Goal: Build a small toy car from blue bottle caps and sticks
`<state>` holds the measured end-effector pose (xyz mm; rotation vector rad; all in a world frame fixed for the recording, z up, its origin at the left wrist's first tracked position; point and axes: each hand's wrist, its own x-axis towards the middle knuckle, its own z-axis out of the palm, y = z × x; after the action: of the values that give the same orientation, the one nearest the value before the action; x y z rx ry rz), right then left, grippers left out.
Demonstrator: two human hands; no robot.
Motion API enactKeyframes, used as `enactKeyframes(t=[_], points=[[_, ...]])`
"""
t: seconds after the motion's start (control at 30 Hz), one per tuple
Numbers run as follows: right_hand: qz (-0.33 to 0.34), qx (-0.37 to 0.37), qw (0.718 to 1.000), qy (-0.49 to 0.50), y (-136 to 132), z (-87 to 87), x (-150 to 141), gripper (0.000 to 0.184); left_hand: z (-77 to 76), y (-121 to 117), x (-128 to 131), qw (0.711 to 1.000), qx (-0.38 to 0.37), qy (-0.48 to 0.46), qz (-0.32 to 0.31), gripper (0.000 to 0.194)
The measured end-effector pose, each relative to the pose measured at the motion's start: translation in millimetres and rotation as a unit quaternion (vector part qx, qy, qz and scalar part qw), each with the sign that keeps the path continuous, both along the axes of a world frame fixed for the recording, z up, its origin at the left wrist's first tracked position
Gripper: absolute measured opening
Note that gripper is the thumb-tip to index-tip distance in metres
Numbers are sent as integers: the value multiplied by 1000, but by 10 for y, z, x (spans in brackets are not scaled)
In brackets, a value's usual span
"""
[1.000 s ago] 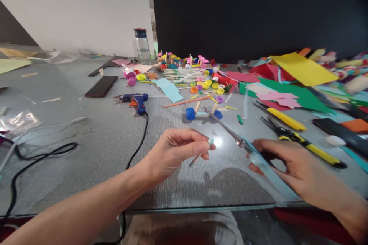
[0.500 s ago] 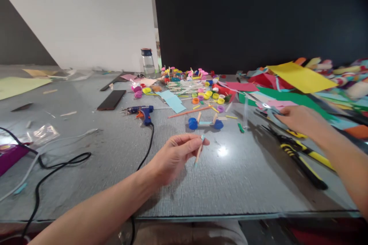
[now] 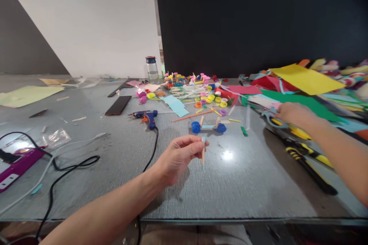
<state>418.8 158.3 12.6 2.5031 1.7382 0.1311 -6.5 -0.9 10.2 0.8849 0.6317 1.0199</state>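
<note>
Between the thumb and fingers of my left hand (image 3: pixel 181 157) is a short wooden stick (image 3: pixel 203 157) with light-blue bits at both ends. It points down, held above the grey table. My right hand (image 3: pixel 293 115) reaches to the right side, its fingers closed at the light-blue handle of the scissors (image 3: pixel 274 119). The scissors lie low over the papers, blades pointing left; part of the handle is hidden by the fingers. Beyond my left hand stands a small piece with blue bottle-cap wheels (image 3: pixel 196 127), upright wooden sticks and a light-blue strip.
A glue gun (image 3: pixel 149 118) with a black cord lies left of centre, near a dark phone (image 3: pixel 118 105). Black-and-yellow pliers (image 3: pixel 309 166) lie below my right forearm. Coloured caps (image 3: pixel 211 97) and papers (image 3: pixel 307 78) crowd the back. A purple power strip (image 3: pixel 20 166) sits far left.
My right hand has carried the scissors away from the middle, up and right to the papers. My left hand keeps the stick, now turned more upright. The view has shifted.
</note>
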Motion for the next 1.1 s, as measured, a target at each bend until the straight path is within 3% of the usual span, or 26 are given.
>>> enactKeyframes(t=[0.2,0.33,0.4,0.47,0.53,0.6,0.67,0.83,1.1], points=[[-19,-1,1000,-2,-70,199,-186,27,8,-20,4,1000,15,8,13,19],[62,78,995,25,-464,414,-650,37,-6,-32,-10,999,47,16,19,15],[171,167,947,212,-835,447,-1066,30,-10,-51,-8,997,69,15,31,12],[288,127,865,392,-1265,427,-1544,29,-10,-76,0,994,99,11,52,10],[357,68,803,473,-1645,383,-1990,21,-7,-102,8,988,136,10,65,5],[405,56,742,531,-1881,336,-2316,14,0,-124,8,985,162,12,61,1],[410,84,713,562,-1957,290,-2490,12,11,-138,-1,983,171,23,56,3],[418,145,709,549,-1863,204,-2499,18,44,-150,-39,965,229,92,92,12],[443,146,725,507,-1904,223,-2436,17,35,-156,-29,957,252,98,101,8]])
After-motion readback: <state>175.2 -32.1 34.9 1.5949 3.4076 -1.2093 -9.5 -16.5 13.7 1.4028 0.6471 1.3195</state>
